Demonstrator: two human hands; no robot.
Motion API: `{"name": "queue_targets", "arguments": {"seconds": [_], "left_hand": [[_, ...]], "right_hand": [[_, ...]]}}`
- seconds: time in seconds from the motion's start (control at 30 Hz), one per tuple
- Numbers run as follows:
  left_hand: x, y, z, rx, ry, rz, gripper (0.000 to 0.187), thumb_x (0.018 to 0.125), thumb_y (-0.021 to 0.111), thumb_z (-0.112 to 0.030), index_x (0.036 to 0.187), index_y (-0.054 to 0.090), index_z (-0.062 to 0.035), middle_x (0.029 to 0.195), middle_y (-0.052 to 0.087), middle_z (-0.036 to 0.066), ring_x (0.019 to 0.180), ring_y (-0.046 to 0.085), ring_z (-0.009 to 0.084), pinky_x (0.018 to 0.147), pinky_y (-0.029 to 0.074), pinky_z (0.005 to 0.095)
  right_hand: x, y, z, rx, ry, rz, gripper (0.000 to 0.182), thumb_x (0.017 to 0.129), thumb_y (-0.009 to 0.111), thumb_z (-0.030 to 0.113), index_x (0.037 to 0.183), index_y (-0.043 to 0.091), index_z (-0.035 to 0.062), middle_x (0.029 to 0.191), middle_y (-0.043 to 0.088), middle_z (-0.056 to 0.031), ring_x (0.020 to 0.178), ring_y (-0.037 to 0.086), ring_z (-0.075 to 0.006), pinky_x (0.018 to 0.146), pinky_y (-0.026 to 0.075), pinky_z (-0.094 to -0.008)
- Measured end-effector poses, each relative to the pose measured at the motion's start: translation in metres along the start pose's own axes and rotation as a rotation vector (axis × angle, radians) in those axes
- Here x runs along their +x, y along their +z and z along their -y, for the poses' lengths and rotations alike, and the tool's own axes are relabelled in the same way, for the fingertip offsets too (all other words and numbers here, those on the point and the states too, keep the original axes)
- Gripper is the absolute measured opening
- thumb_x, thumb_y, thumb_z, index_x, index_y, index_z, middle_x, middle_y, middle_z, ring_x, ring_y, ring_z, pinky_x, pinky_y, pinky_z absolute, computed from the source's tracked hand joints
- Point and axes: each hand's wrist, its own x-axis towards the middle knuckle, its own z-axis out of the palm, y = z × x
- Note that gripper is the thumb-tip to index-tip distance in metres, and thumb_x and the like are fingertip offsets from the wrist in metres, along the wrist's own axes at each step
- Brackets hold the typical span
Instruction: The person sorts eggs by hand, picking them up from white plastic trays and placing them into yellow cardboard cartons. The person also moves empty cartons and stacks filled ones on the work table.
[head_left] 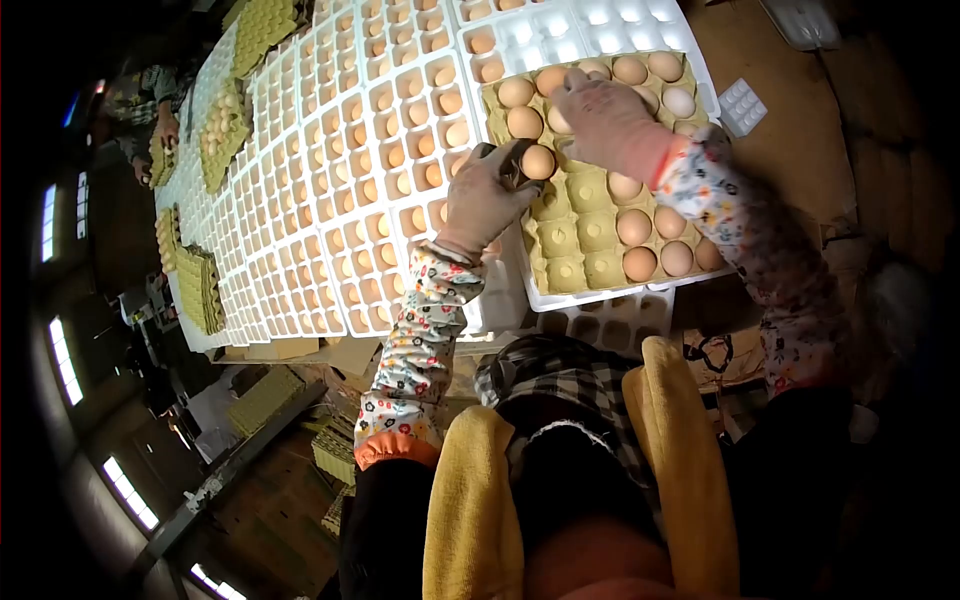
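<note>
Gloved fingers of my left hand (pixel 488 195) are closed around a brown egg (pixel 537 162), held over the left side of a yellow-green pulp egg tray (pixel 565 237). My right hand (pixel 605 118), also gloved, reaches across the tray's upper part. Its thumb and fingers curve around another egg (pixel 559 121), partly hidden by the hand. Brown and paler eggs fill the tray's top and right side, while several cups at its lower left hold none. The pulp tray rests on white plastic egg trays (pixel 538 303).
Rows of white plastic trays (pixel 345 150) filled with eggs cover the table to the left. Stacked pulp trays (pixel 198 288) stand along the far edge, where another person's hand (pixel 168 130) shows. A small white tray piece (pixel 742 108) lies on brown board at right.
</note>
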Motion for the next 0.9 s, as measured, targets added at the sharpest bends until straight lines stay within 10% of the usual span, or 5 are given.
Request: {"name": "queue_targets", "arguments": {"seconds": [0.17,0.37,0.57,0.67,0.9], "left_hand": [[0.006,-0.017,0.009,-1.287,-0.201,-0.224,0.042,0.088,0.054,-0.008,0.130,0.055,-0.0075,0.104,0.065,0.008,0.081,0.065,0.0202,0.074,0.055,0.0344],[0.054,-0.015,-0.018,0.501,-0.036,-0.059,0.056,0.071,0.078,-0.042,0.122,0.059,-0.0273,0.121,0.050,0.016,0.103,0.060,0.0344,0.084,0.052,0.0428],[0.030,-0.043,0.005,0.009,-0.103,-0.192,0.059,0.068,0.081,-0.042,0.114,0.062,-0.0088,0.095,0.061,0.011,0.086,0.062,0.0244,0.077,0.052,0.0367],[-0.036,-0.079,0.025,-0.524,-0.214,-0.309,0.053,0.068,0.086,-0.024,0.107,0.061,0.0003,0.092,0.057,0.008,0.075,0.059,0.0144,0.064,0.051,0.0298],[-0.146,-0.023,0.105,0.467,-0.101,-0.150,0.047,0.073,0.078,-0.030,0.116,0.063,-0.0182,0.124,0.050,0.019,0.105,0.059,0.0345,0.083,0.053,0.0434]], "right_hand": [[0.012,-0.008,-0.027,0.349,-0.055,0.170,0.037,0.077,0.070,0.028,0.104,0.065,0.0017,0.097,0.065,-0.0125,0.088,0.064,-0.0225,0.075,0.052,-0.0348],[-0.003,-0.022,-0.073,1.306,0.086,0.041,0.043,0.082,0.069,0.023,0.121,0.060,0.0082,0.099,0.064,-0.0070,0.092,0.062,-0.0162,0.079,0.051,-0.0314],[0.076,0.059,-0.042,-0.613,-0.155,-0.197,0.033,0.076,0.070,0.022,0.102,0.070,0.0024,0.094,0.071,-0.0153,0.088,0.069,-0.0280,0.078,0.053,-0.0403],[0.063,-0.001,-0.036,-0.094,0.020,0.044,0.037,0.067,0.072,0.039,0.086,0.074,0.0062,0.087,0.070,-0.0187,0.087,0.069,-0.0313,0.079,0.053,-0.0435],[-0.035,-0.009,0.085,0.486,-0.144,0.130,0.052,0.072,0.076,0.032,0.113,0.064,0.0037,0.105,0.060,-0.0141,0.094,0.063,-0.0259,0.084,0.052,-0.0368]]}}
